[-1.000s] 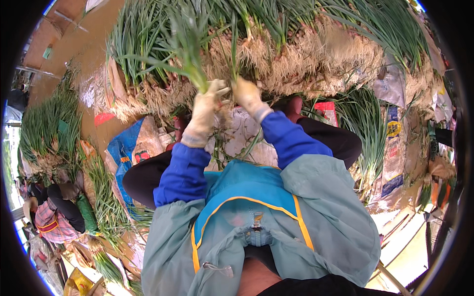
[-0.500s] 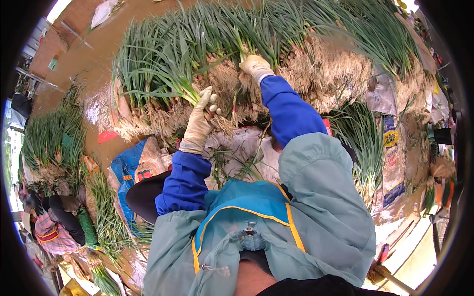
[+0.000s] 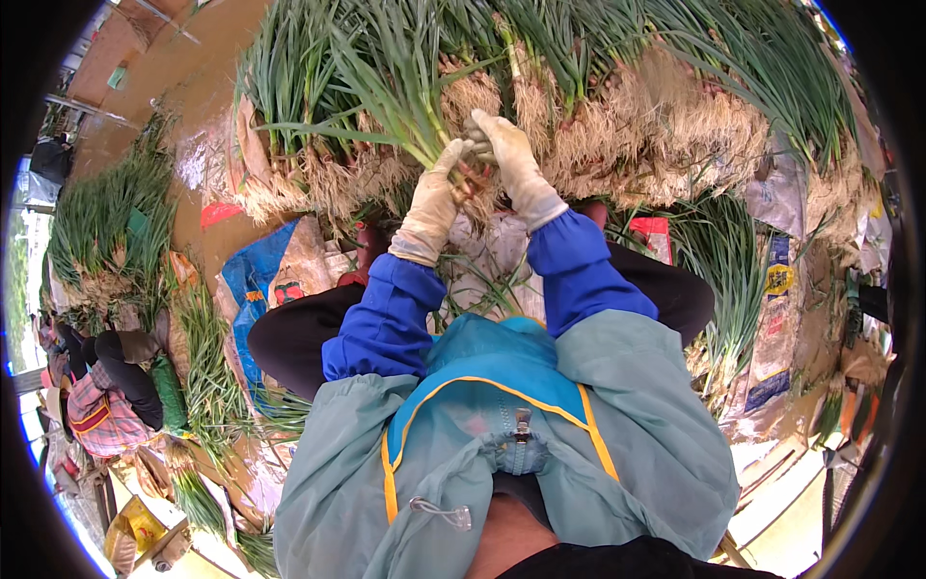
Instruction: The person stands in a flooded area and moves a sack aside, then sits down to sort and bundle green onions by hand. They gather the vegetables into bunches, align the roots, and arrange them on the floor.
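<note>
A small bunch of scallions (image 3: 424, 145) slants up and leftward from my hands, its long green leaves over the pile and its reddish stem bases and roots between my palms. My left hand (image 3: 436, 198), in a pale glove, is closed round the lower stems. My right hand (image 3: 516, 164), gloved alike, meets it from the right, fingers curled against the bunch; its thumb is hidden. Just beyond lies a wide row of scallions (image 3: 666, 125), leaves pointing away and tangled pale roots toward me.
Loose green leaves lie on a whitish sack (image 3: 497, 251) between my knees. More scallions (image 3: 723, 261) lie at my right, beside a printed sack (image 3: 772, 318). A blue sack (image 3: 256, 280) is at my left. Another person (image 3: 111, 405) sits far left near another scallion heap (image 3: 111, 232).
My right hand has come back from the row to my left hand at the bunch. My left hand has shifted a little to the right and up with the bunch.
</note>
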A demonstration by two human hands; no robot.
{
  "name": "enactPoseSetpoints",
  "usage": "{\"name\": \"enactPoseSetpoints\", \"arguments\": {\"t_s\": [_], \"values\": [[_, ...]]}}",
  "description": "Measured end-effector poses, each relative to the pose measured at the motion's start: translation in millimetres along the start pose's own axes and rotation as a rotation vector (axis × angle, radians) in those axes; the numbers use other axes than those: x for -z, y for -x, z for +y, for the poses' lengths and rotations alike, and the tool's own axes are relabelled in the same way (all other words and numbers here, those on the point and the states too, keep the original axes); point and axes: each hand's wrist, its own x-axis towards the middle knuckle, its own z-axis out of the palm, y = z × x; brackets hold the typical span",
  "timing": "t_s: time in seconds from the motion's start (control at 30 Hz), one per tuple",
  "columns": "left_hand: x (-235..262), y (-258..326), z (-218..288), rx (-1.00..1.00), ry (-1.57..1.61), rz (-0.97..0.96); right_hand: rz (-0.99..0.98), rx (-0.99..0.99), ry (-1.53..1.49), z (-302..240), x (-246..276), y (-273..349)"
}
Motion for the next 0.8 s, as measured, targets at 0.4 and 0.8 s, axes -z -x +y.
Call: {"name": "enactPoseSetpoints", "arguments": {"t_s": [0.4,0.8], "values": [[0,21,13,-0.281,-0.178,0.152,-0.121,-0.308,-0.933,12,-54,-27],[3,-8,49,-0.077,-0.211,-0.380,0.870,0.416,1.706,15,149,-53]]}}
